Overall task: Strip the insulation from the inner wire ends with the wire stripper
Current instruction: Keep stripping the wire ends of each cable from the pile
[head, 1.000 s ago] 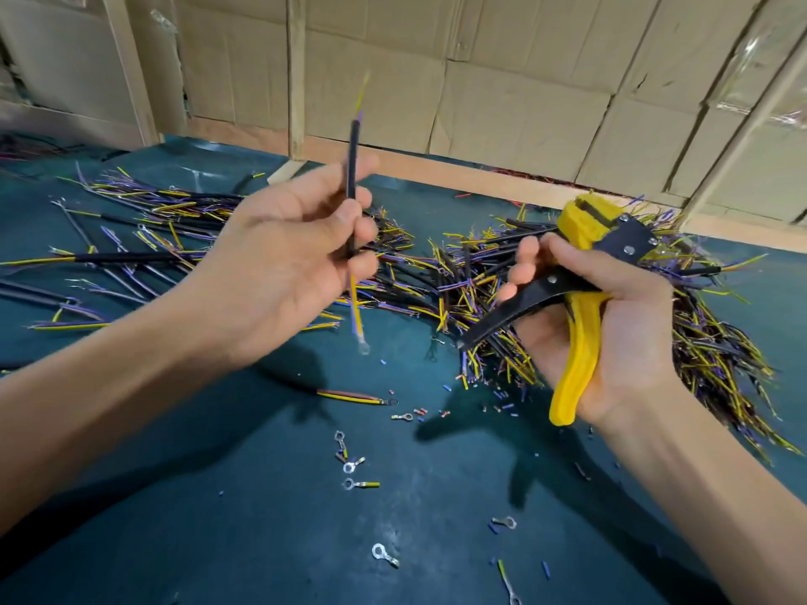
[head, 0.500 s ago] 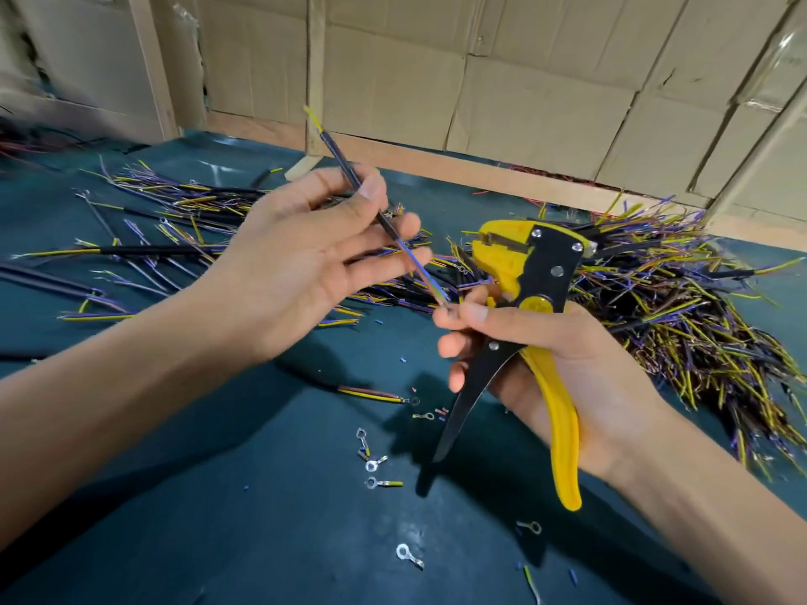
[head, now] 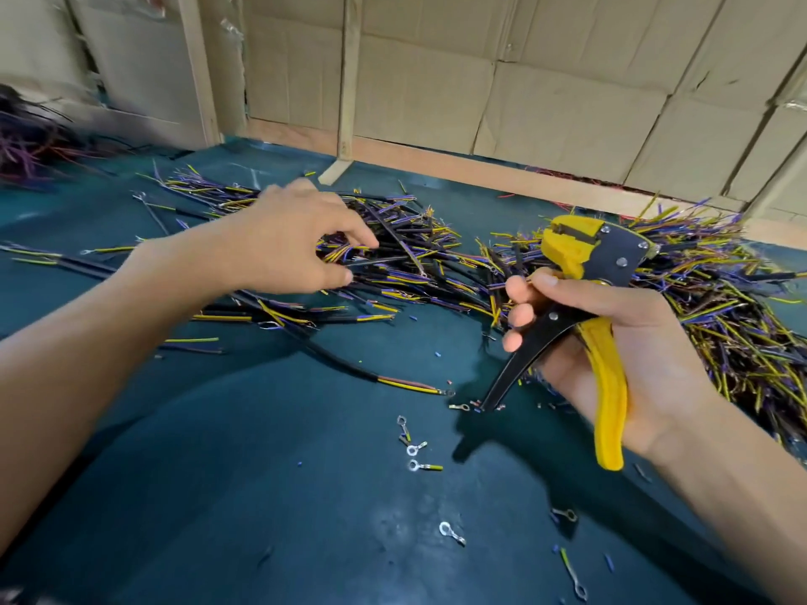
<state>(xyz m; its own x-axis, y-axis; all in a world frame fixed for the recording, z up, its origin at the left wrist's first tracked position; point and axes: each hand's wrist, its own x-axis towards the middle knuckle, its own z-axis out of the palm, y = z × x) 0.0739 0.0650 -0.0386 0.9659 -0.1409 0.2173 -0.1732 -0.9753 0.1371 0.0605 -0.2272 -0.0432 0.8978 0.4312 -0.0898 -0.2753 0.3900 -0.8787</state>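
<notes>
left hand [head: 284, 242] over the left wire pile [head: 393, 255], thumb and forefinger apart around a black cable end, fingers loosely curved, nothing lifted; whether they touch it cannot be told. right hand [head: 611, 342] grips the wire stripper [head: 581, 299], fingers curled round the black handle, yellow handle against the palm, yellow head up and away from the person.

table [head: 262, 495] covered in dark teal sheet. cardboard panels [head: 546, 80] and pale wooden battens [head: 349, 80] form the wall behind it.

second, larger wire pile [head: 720, 299] lies behind and right of the stripper: black sheaths, yellow and purple inner wires. one long black cable [head: 362, 373] runs across the table between the arms. ring terminals [head: 412, 449] and small insulation offcuts scattered on the near table. blurred dark wire bundle [head: 26, 137] at far left.
</notes>
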